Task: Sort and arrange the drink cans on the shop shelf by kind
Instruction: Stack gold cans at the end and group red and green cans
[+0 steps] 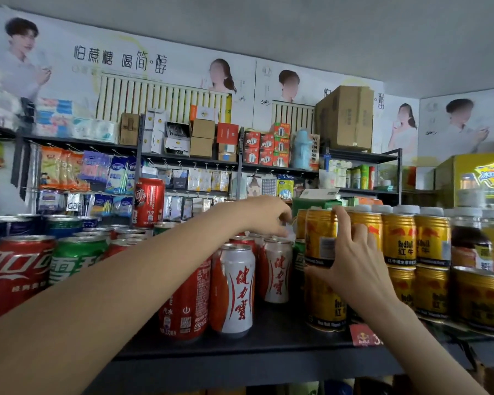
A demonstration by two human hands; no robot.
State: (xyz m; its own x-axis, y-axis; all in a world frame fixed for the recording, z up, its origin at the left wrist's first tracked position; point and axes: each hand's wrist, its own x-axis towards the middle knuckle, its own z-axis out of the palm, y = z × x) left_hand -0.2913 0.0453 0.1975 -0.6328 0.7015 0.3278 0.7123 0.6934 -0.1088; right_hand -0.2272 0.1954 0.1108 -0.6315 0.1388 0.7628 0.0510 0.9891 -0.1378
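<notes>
My right hand [351,260] grips a gold Red Bull can [320,238], thumb under its base and fingers over its top. That can sits on top of another gold can [324,306] at the left end of the stacked Red Bull rows [417,240]. My left hand [265,213] reaches across the shelf, fingers curled down over the rear white-and-red cans [277,272]; whether it holds anything is hidden. A nearer white-and-red can [234,289] stands beside a tall red cola can [186,303]. Red cola [17,269], green [74,258] and blue cans [12,226] fill the left.
The dark shelf board [268,334] carries a red price tag [362,336] at its front edge. One red cola can [149,201] stands raised at the back. Capped bottles [474,235] are at the far right. Racks of packaged goods and boxes stand behind.
</notes>
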